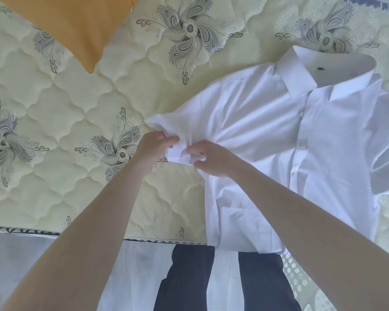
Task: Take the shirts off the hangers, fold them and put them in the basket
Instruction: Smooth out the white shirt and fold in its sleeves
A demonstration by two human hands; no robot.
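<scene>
While it lies front-up and flat on the right of the quilted mattress [54, 113], hem at the near edge, the one white shirt [267, 131] of thin, smooth cloth puckers into radiating creases toward its sleeve [164, 124]. Both hands work there: the left hand [153, 144] curls its fingers round the bunched sleeve hem, and the right hand [211, 158] pinches the same fabric just beside it. Its collar [296, 77] is stiff and pointed; two small round buttons [303, 145] show plainly. One smooth orange pillow [76, 25] rests on the cream, grey-flowered padding.
</scene>
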